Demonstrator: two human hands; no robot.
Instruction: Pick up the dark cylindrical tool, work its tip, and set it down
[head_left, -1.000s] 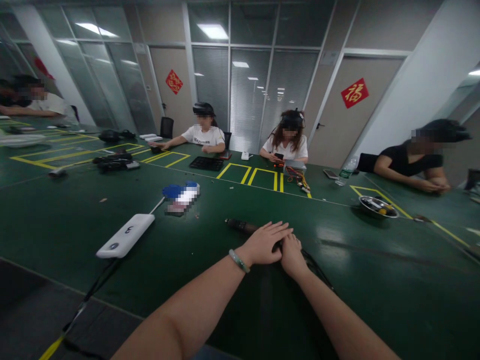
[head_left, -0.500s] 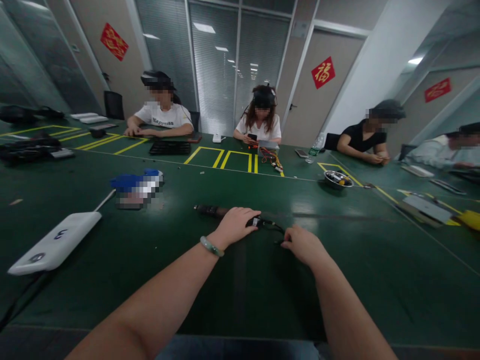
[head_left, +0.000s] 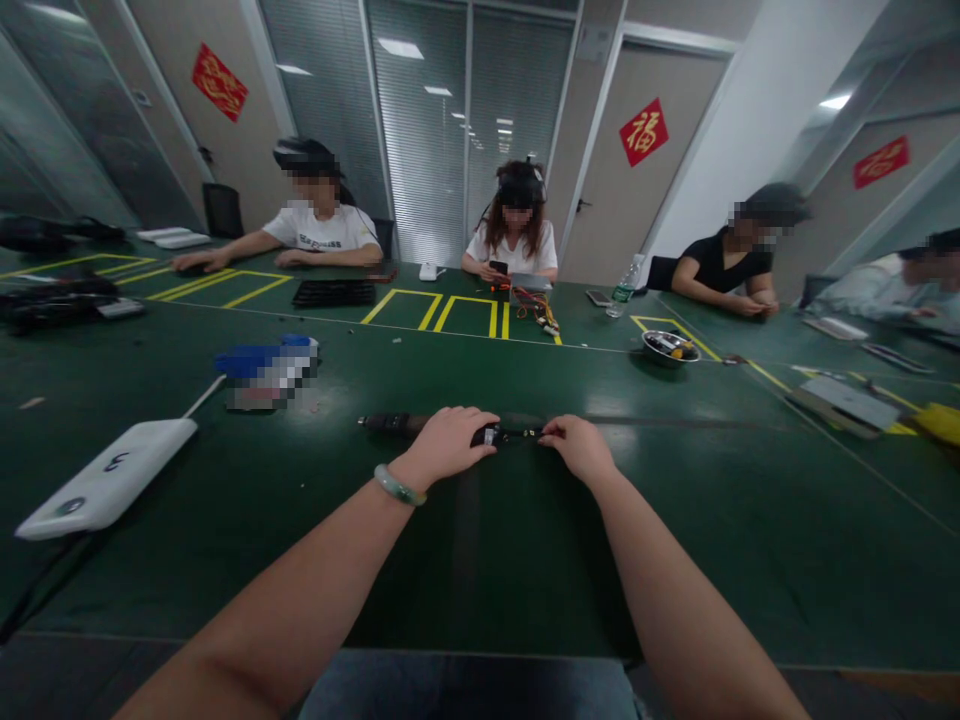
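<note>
A slim dark tool, which looks like an electric screwdriver (head_left: 391, 425), lies across the green tabletop with its narrow metal tip pointing left. Over its rear part is my left hand (head_left: 448, 440), fingers curled around the body and a bracelet on the wrist. A short black cord (head_left: 517, 435) runs out of the tool's right end. My right hand (head_left: 579, 447) pinches the far end of that cord between thumb and fingertips. The cord is stretched nearly straight between the two hands, and its end is hidden by my right fingers.
At left lies a white power bank (head_left: 112, 478) with cables. Behind it are a blue item (head_left: 247, 362) and a blurred object. Across the table sit several people, with a black tray (head_left: 334, 293), coloured wires (head_left: 536, 308), a bottle (head_left: 624, 290) and a metal bowl (head_left: 670, 358).
My left hand and the screwdriver have shifted left. My right hand has moved left and away from me, and the cord has gone from bent to almost straight. A person opposite has stretched out an arm.
</note>
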